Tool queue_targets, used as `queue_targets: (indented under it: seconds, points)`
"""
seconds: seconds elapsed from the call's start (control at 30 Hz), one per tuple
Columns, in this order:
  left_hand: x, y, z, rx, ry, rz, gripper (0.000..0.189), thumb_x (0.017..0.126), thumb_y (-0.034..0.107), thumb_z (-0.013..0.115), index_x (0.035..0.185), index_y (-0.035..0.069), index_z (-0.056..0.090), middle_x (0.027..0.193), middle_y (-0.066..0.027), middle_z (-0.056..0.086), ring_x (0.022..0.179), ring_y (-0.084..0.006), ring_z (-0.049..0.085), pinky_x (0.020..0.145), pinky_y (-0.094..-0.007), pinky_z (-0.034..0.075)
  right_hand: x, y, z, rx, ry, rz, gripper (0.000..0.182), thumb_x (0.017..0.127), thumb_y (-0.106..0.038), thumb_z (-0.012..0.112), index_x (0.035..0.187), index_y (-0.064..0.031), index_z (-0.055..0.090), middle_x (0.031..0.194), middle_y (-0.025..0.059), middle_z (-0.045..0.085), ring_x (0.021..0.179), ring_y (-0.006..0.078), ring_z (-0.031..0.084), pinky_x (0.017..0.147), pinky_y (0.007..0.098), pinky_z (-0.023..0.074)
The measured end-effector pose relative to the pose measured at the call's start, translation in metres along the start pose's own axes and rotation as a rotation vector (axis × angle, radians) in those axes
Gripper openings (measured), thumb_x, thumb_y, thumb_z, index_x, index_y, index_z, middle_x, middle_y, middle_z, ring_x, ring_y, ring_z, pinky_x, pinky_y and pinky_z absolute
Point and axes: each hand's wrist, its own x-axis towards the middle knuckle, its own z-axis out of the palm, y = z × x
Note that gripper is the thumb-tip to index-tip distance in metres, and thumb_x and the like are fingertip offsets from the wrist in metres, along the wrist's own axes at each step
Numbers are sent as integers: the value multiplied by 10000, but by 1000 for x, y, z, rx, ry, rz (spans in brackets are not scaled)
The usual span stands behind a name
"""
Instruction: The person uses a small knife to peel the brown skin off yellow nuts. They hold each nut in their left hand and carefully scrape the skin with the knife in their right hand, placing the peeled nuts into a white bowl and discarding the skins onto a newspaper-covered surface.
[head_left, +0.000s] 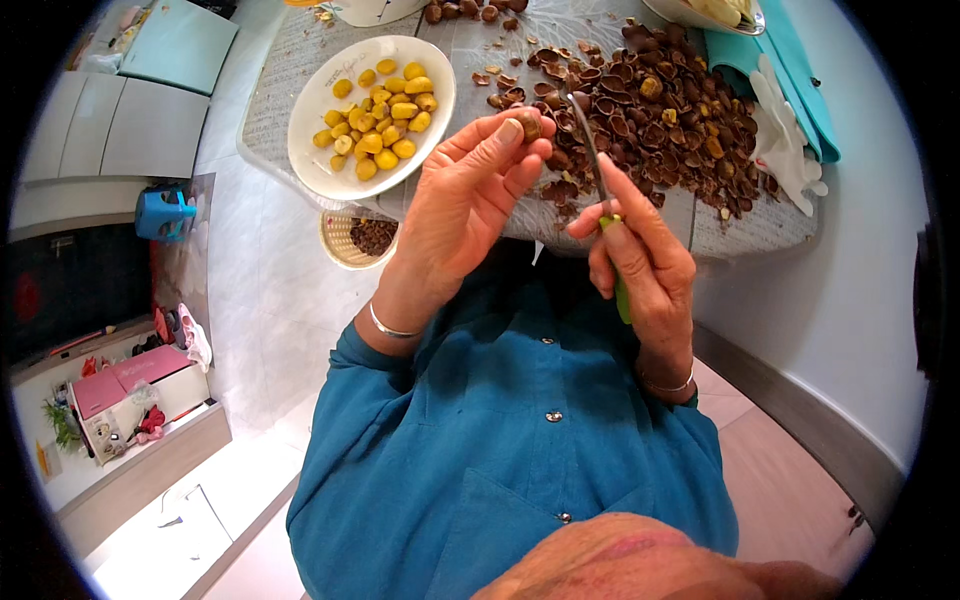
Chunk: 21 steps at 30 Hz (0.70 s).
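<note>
My left hand (476, 180) pinches a brown chestnut (529, 126) between thumb and fingers, above the near part of the table. To its right, my right hand (641, 240) grips a small knife (616, 262) by its green handle, the blade pointing up and away, apart from the chestnut. Beyond the knife spreads a large heap of brown chestnut shells (637, 112) with a few yellow pieces among them. Left of my left hand, a white plate (306, 97) holds many peeled yellow chestnuts (386, 120).
Several unpeeled chestnuts (472, 10) lie at the table's far side, near a white container (375, 10). A bowl (752, 21), teal cloth (795, 75) and white glove (784, 135) are at the right. Below the table's left edge stands a basket (337, 244) with shells inside.
</note>
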Motion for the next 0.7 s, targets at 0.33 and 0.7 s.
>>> queue_targets:
  seconds: [0.33, 0.7]
  points:
    - [5, -2, -14, -163, -102, 14, 312, 956, 152, 617, 1215, -16, 577, 1101, -122, 639, 902, -122, 614, 750, -230, 521, 7, -4, 16, -399, 7, -16, 400, 953, -20, 552, 1352, -40, 540, 919, 66, 627, 637, 81, 497, 572, 204, 436]
    - [7, -6, -18, -148, -84, 14, 362, 963, 132, 597, 1290, -21, 556, 1114, -108, 630, 943, -110, 601, 827, -220, 535, 5, -4, 24, -646, -17, -158, 394, 902, 18, 603, 1295, -3, 572, 1162, 151, 659, 843, 221, 633, 764, 302, 526]
